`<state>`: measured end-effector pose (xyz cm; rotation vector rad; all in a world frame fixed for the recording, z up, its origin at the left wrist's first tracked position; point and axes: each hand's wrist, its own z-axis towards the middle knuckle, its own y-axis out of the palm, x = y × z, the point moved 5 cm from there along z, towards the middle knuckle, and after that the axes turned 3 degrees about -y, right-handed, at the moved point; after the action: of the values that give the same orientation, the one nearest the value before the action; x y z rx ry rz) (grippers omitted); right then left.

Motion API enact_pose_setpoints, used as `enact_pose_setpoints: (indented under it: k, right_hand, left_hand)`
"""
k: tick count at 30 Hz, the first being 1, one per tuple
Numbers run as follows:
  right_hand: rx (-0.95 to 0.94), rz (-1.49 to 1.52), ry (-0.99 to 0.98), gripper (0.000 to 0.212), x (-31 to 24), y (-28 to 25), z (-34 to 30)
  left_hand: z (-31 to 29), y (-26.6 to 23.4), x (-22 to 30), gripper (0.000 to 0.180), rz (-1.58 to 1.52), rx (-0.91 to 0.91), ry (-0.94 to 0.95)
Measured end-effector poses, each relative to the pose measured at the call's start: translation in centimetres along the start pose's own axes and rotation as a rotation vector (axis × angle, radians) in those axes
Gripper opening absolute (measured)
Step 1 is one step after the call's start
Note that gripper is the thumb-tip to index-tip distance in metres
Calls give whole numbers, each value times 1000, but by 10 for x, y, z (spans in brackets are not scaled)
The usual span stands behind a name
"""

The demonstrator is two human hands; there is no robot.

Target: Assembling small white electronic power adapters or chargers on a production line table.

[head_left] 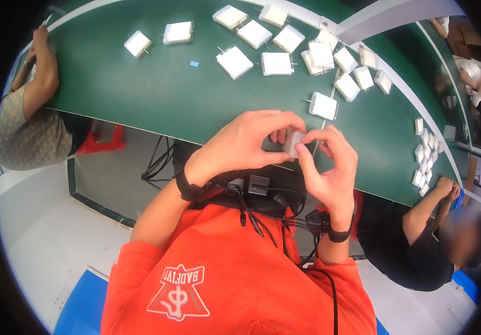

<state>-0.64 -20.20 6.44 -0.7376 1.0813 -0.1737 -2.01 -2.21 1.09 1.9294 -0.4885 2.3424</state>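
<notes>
Above the near edge of the green table, a small white block-shaped piece is held between my two hands. My left hand reaches in from the left, thumb and fingers closed around the piece. From the other side, my right hand pinches its right end with thumb and forefinger. The fingers cover part of the piece, so its exact kind is hard to make out. Closest to my right hand on the table lies a larger white block with a thin prong sticking out.
Several similar white blocks lie along the far side. Small white pieces are heaped at the right. A blue scrap rests on the table. Co-workers sit left and right. Cables hang before me.
</notes>
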Motion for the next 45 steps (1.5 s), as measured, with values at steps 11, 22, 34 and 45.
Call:
enact_pose_setpoints:
  k: [11,22,34,45]
  right_hand:
    - [33,253,372,8,20,6,-5]
    - [79,414,382,10,37,0,-8]
    - [30,350,291,10,32,-2,-6]
    - [-149,428,248,13,34,3,1]
  left_hand:
    - [1,1,1,45,-8,-22,-16]
    - [-1,-1,3,51,-1,-17,-15]
    - [-1,2,1,59,30,-19,1]
    - [-1,2,-1,65,-13,3,-8]
